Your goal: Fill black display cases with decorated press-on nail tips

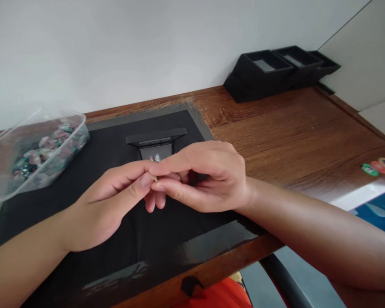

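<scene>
My left hand [111, 199] and my right hand [208, 177] meet over the black mat [109, 222], thumbs and fingertips pinched together. A tiny pale piece [155, 178] shows between the fingertips; it is too small to name and mostly covered. Just behind my fingers stands a small black box [156, 136] with its lid raised. Small shiny pieces [157, 158] show at the box's grey inside, above my fingertips. My hands hide the front of the box.
On the left stands a transparent plastic tub [54, 171] with many small wrapped pieces. Several black boxes [259, 77] are stacked against the wall at the back right. Round coloured stickers [378, 167] lie on the wooden table [285, 132] near its right edge.
</scene>
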A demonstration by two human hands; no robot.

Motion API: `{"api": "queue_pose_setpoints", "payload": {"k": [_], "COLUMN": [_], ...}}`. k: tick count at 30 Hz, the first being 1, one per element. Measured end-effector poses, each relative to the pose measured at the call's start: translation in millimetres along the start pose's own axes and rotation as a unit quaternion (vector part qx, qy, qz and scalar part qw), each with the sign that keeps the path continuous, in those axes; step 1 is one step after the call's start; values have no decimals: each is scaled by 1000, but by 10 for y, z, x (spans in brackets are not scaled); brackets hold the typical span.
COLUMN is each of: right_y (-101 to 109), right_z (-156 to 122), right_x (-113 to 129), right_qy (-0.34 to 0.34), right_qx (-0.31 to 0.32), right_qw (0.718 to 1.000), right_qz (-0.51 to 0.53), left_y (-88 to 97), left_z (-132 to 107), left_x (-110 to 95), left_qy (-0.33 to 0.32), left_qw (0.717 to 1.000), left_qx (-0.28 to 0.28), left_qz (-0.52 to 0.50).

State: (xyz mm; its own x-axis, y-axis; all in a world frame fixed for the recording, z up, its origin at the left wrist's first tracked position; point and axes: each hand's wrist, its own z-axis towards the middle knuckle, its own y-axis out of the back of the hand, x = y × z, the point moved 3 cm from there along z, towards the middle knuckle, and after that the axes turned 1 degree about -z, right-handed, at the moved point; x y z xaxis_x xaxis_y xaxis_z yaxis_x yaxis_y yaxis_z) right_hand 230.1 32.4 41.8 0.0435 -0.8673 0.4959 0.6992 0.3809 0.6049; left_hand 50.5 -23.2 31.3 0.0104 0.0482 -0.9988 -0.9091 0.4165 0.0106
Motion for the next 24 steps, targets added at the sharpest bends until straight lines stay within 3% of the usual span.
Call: {"api": "queue_pose_setpoints", "payload": {"k": [3, 6, 13, 19, 24], "right_y": [54, 63, 45, 35, 21], "right_z": [1, 15, 7, -11, -25], "right_x": [-8, -12, -4, 0, -20], "right_qy": [15, 42, -17, -59, -73], "right_qx": [-88, -83, -51, -105, -116], "right_qw": [993, 993, 996, 992, 990], "right_qz": [73, 79, 68, 30, 23], "left_y": [8, 37, 68, 136, 103], "left_z": [11, 36, 57, 29, 10], "left_x": [35, 46, 86, 139, 57], "left_qy": [4, -6, -17, 9, -16], "left_qw": [1000, 1000, 1000, 999, 998], "left_qx": [0, -14, -21, 12, -35], "left_qz": [-12, -13, -2, -45, 57]}}
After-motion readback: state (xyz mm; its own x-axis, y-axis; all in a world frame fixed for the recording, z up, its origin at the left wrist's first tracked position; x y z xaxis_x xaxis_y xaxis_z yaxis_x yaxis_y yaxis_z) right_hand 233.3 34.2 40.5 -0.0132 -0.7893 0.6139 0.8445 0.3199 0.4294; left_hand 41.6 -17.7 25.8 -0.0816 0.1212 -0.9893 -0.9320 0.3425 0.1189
